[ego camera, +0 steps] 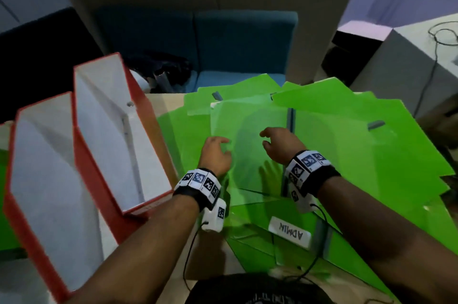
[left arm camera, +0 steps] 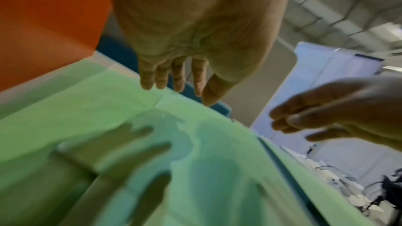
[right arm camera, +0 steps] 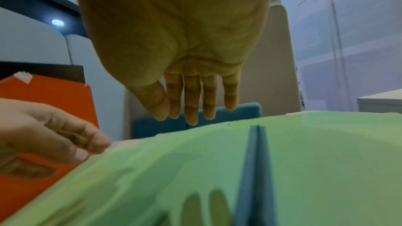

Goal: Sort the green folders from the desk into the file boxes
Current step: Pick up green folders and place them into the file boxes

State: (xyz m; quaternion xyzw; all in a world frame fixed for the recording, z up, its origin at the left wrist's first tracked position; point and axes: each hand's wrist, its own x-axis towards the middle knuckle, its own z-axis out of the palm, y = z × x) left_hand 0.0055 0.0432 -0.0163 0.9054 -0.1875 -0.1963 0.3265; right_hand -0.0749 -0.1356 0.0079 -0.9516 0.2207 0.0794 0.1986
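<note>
Green plastic folders (ego camera: 347, 140) lie fanned in a loose overlapping heap across the pale wooden surface (ego camera: 168, 105), spreading from the middle to the right and near edges, one near folder carrying a white label reading ADMIN (ego camera: 290, 231). On top, in the middle, sits a paler translucent green folder (ego camera: 250, 130) with a grey spine strip (ego camera: 290, 119); its long axis seems to run from near to far, the spine along its right side. Both hands hover just above it: the left hand (ego camera: 215, 155) over its left edge, the right hand (ego camera: 280, 145) beside the spine, each released with fingers relaxed and grasping nothing. Two tall red cardboard file boxes with white insides (ego camera: 104, 135) stand at the left, both apparently unfilled, the nearer box (ego camera: 44, 179) just beside the farther. The step in hand looks like picking up the top folder; the next move likely calls for pinching its edges, lifting it clear of the slippery heap and turning it upright to slide into a box.
</note>
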